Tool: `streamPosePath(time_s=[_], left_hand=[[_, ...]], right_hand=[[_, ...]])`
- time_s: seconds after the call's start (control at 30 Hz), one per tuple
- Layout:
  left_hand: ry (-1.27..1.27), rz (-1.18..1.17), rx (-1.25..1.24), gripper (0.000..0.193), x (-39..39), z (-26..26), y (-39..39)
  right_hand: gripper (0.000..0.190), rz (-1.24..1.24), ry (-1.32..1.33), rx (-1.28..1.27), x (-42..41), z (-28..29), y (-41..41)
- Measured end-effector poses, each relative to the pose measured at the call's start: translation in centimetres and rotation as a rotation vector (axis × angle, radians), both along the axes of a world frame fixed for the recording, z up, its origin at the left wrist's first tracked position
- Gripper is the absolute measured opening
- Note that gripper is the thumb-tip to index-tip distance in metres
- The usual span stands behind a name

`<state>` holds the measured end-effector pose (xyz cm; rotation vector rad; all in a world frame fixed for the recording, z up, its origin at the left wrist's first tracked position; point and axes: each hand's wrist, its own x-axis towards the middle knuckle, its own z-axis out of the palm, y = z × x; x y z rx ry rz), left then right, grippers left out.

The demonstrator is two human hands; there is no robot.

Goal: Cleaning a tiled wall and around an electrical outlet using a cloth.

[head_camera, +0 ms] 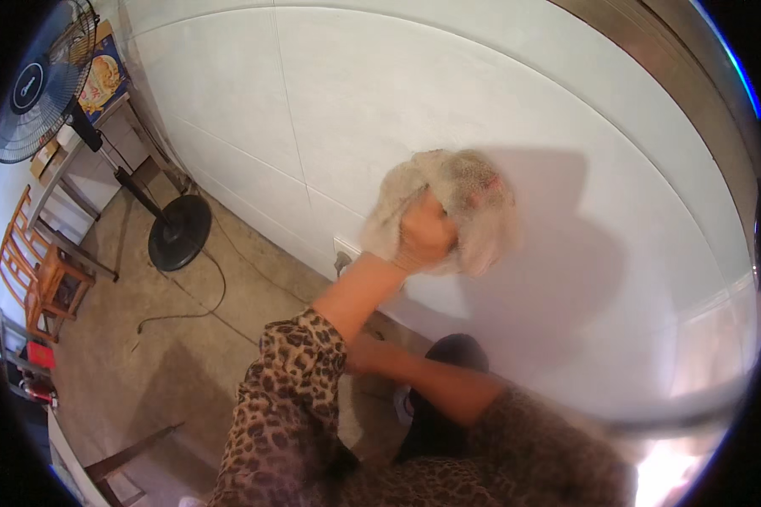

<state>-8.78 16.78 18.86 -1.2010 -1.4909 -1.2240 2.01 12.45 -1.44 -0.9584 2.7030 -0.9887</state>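
Observation:
My left hand [426, 231] is pressed into a bunched, fluffy beige cloth [472, 184], its fingers curled and partly hidden in the folds. Cloth and hand are blurred. Both are against a white wall [368, 108], and their shadow falls on it to the right. My right forearm crosses low, behind the left one. At the cuff of the leopard-print left sleeve [292, 374] is my right hand [369, 355], its fingers mostly hidden behind that sleeve, so its grip cannot be made out.
A black pedestal fan [179, 233] stands on the concrete floor [228, 279] at left, its cable trailing. Beyond are a table [70, 152] with a blue printed box [104, 79] and a wooden chair [54, 285]. Low on the wall is an outlet with a plug [342, 258].

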Motion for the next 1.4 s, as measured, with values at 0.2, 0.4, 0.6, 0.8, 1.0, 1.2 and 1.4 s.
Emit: streamPosePath(time_s=[0.2,0.4,0.6,0.8,1.0,1.2,1.4], left_hand=[[-0.437,0.307,0.338,0.029,-5.8,4.3,-3.9],[-0.516,0.455,0.263,0.023,-5.8,6.4,-3.8],[-0.792,-0.285,0.011,0.021,8.9,2.4,7.4],[-0.641,-0.655,-0.302,0.049,8.1,1.9,4.1],[-0.202,-0.050,-0.369,0.053,1.3,1.6,1.2],[-0.444,0.420,-0.092,0.060,-10.4,3.5,-4.4],[-0.846,0.611,-0.349,0.054,-14.5,-2.1,-9.8]], right_hand=[[0.028,0.081,-0.241,0.351,-0.5,1.4,1.0],[0.023,0.088,-0.162,0.311,0.1,1.3,1.5],[0.026,-0.030,-0.217,0.237,-0.1,-0.6,2.1],[0.027,-0.121,-0.158,0.075,0.7,-0.6,5.0],[0.029,-0.011,-0.113,0.123,0.3,1.7,7.1],[0.048,0.047,-0.399,0.428,-0.4,4.1,6.3],[0.046,-0.026,-0.255,0.380,-0.1,4.4,5.0]])
